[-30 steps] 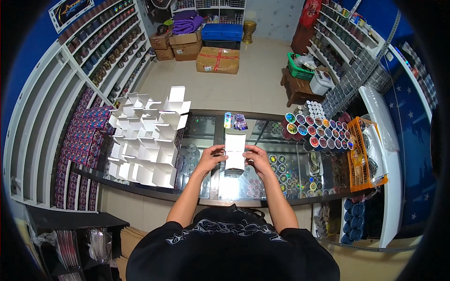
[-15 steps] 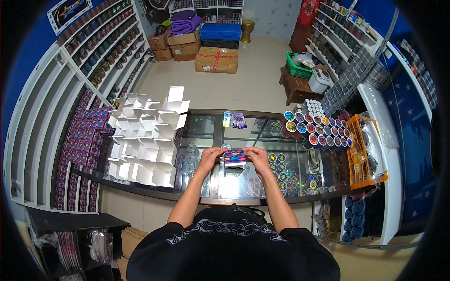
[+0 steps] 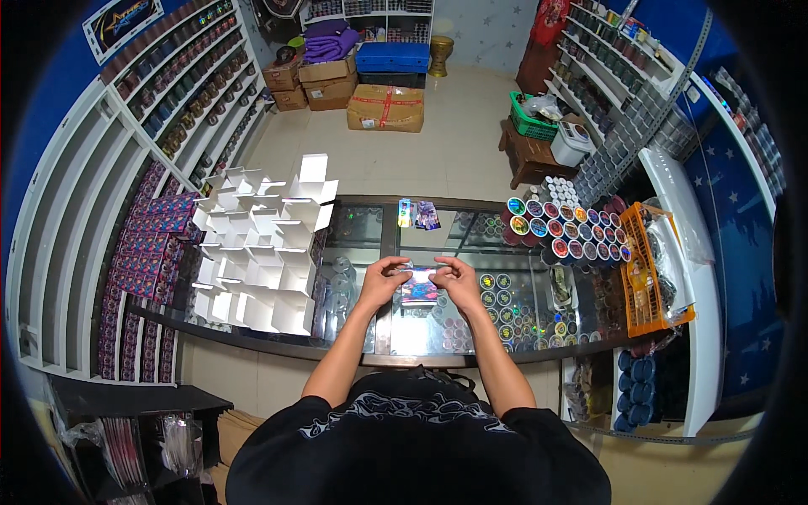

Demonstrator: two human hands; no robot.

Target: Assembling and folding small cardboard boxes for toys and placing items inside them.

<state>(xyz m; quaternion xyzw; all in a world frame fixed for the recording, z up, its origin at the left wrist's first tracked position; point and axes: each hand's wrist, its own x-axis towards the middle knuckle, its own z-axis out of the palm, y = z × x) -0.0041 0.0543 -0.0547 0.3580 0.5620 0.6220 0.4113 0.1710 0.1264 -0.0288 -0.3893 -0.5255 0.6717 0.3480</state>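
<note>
Far to the left of the small patterned box (image 3: 418, 292), a white shelf unit (image 3: 71, 227) curves along the wall. Nearer the box, though still well left of it, stand many purple, pink and blue boxes (image 3: 151, 252). Between these and the box, a cluster of open white boxes (image 3: 282, 282) stands with flaps raised. Just beside the box's left side is the left hand (image 3: 383, 282), thumb and fingers curled with a narrow gap, the thumb at its far left corner; whether it grips, I cannot tell. The box itself lies on the glass-topped surface (image 3: 385, 337), patterned face up, between both hands. Beyond it lie some colourful cards (image 3: 427, 216). At its right side the right hand (image 3: 455, 282) is curled likewise, the thumb near its far right corner; its grip too cannot be told. Right of the box, round lids (image 3: 497, 298) show at the glass; farther right stand rows of round containers (image 3: 579, 234), then an orange basket (image 3: 632, 261).
</note>
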